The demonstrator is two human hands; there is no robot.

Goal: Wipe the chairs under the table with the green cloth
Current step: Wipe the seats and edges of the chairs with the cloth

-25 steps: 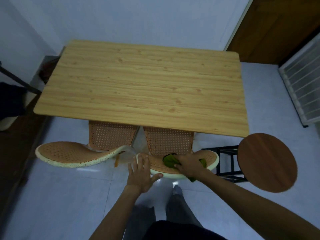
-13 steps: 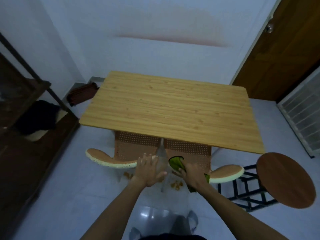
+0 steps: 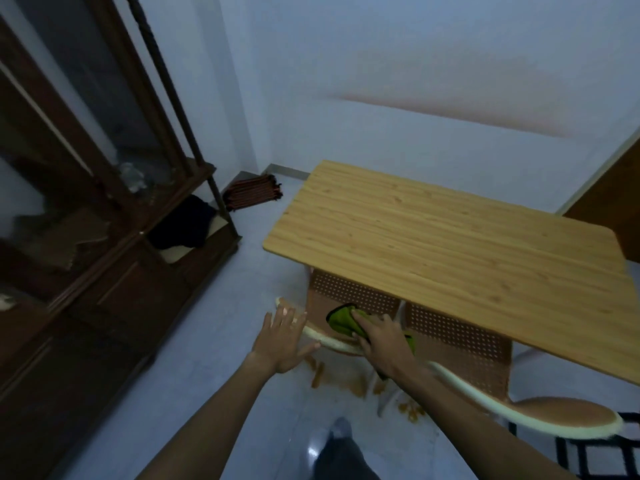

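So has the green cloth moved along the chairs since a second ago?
Yes. The green cloth went from the right orange perforated chair to the left one.

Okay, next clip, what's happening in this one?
A person is cleaning two woven chairs tucked under a wooden table. The right hand presses a green cloth flat on the left chair, near its back edge. The left hand is open, fingers spread, at that chair's rim. The right chair sits beside it with no hand on it. A dark cabinet stands to the left.
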